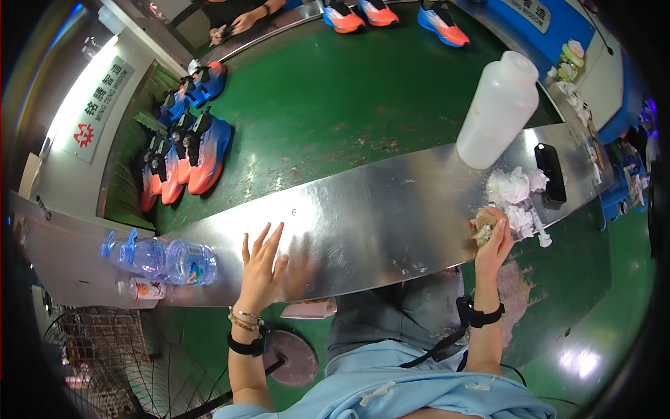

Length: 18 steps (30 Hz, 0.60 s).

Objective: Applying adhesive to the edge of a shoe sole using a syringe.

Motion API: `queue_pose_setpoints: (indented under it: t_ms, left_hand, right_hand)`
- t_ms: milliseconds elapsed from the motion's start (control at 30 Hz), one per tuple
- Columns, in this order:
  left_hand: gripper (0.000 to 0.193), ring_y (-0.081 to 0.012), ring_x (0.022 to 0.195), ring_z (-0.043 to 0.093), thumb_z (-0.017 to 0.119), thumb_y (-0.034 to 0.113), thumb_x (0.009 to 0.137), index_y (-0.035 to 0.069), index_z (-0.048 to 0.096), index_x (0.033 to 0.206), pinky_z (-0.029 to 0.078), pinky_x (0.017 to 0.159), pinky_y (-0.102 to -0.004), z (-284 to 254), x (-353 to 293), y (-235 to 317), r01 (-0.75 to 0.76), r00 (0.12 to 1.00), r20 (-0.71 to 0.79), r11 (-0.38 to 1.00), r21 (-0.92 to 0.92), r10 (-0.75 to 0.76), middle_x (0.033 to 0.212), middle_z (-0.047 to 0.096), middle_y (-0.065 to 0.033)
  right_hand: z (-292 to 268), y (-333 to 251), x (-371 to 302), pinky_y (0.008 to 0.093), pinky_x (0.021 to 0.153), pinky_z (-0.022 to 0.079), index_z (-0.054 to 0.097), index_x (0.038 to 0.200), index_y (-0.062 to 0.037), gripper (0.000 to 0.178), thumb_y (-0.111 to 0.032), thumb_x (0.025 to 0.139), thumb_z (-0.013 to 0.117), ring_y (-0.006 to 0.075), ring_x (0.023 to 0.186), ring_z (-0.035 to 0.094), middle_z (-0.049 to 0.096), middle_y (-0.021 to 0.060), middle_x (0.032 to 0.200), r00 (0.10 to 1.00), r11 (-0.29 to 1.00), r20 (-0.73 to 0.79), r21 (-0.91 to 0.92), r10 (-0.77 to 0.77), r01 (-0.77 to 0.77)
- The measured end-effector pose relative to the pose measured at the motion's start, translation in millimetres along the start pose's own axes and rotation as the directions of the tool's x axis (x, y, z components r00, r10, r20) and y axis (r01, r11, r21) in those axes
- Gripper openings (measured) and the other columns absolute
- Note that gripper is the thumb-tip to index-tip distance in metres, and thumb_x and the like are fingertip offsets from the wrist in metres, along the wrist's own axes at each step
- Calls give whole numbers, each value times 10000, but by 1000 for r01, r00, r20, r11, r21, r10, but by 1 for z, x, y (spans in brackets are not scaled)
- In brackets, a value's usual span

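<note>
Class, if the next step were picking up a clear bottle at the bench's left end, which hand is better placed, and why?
Probably the left hand: it looks empty and open, and is nearer the clear bottles. The right hand holds a crumpled tan wad farther along the bench.

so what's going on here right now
A person's right hand holds a small tan wad beside crumpled white tissue on the metal counter. The left hand is open and empty over the counter. Blue-and-orange shoes stand on the green surface beyond, where another person's hands also show.
</note>
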<state>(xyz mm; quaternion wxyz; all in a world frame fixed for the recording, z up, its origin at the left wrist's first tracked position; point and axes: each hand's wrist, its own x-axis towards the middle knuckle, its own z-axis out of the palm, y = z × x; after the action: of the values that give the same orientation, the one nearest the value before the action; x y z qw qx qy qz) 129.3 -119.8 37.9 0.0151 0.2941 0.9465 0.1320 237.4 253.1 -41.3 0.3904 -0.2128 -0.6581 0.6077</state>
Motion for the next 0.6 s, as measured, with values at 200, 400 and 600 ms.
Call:
queue_pose_setpoints:
  t_ms: [200, 400, 600]
  left_hand:
    - [418, -246, 1301, 293, 430, 241, 886, 122, 450, 1286, 116, 1073, -442, 41, -41, -23, 147, 985, -109, 977, 152, -131, 1371, 379, -86]
    - [398, -238, 1257, 368, 564, 297, 809, 160, 566, 1183, 194, 1054, -435, 46, -36, -20, 174, 962, -223, 983, 61, -156, 1296, 476, -66]
    - [366, -237, 1257, 374, 587, 244, 790, 137, 592, 1140, 195, 1059, -428, 41, -38, -10, 185, 942, -279, 982, -25, -185, 1286, 486, -70]
  right_hand:
    - [5, 4, 5, 273, 644, 493, 565, 967, 53, 354, -197, 949, 315, 167, 705, 583, 586, 99, 857, 999, 1000, -28, -9, 24, -24]
    - [1, 11, 3, 270, 624, 488, 569, 953, 43, 336, -179, 942, 317, 171, 675, 570, 577, 98, 845, 998, 999, -60, -34, 5, -7]
    - [-5, 12, 2, 267, 638, 497, 566, 945, 42, 288, -133, 932, 338, 163, 694, 574, 575, 100, 858, 987, 987, 86, -73, -135, 142]
